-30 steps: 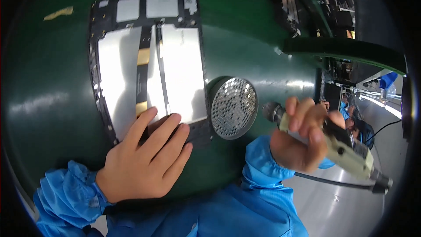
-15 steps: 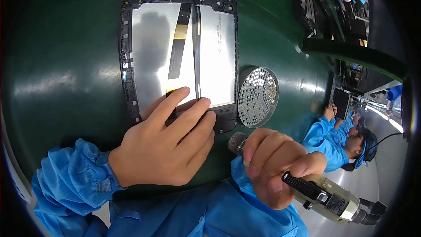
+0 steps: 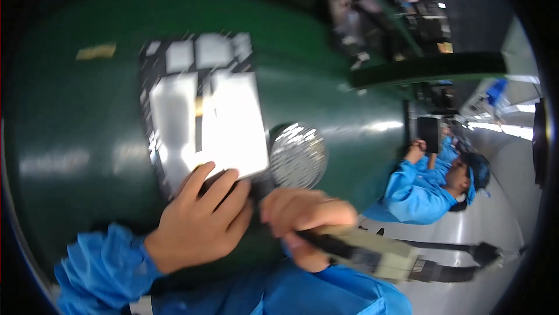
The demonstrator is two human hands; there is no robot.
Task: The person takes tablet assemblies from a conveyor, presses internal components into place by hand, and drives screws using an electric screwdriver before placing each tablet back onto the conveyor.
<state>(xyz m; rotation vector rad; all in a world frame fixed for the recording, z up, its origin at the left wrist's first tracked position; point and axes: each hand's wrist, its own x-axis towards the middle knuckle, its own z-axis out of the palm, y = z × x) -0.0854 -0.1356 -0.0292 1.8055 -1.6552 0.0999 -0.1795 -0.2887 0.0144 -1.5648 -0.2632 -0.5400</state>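
Note:
My left hand (image 3: 202, 219) lies with fingers spread over the near end of a tablet chassis (image 3: 243, 123). It has a black frame and bright silver plates, with a dark flex cable (image 3: 198, 131) running down the middle. My right hand (image 3: 308, 219) is wrapped round a beige electric screwdriver (image 3: 391, 262) with a black lever. The screwdriver's front end is at the chassis's near right corner; its tip is hidden and blurred, so contact cannot be told. Close by the chassis's right side stands a round metal dish (image 3: 300, 158) of small shiny screws.
A green work surface (image 3: 81, 105) lies under everything, with a yellowish strip of tape (image 3: 96, 52) at far left. A green rail (image 3: 431, 69) crosses at the right. Beyond it, a co-worker in blue (image 3: 419, 190) holds a dark panel (image 3: 430, 134).
The view has shifted and blurred. My right hand has brought the screwdriver left, to the chassis's near right corner, and levelled it. My left hand stays on the chassis's near end.

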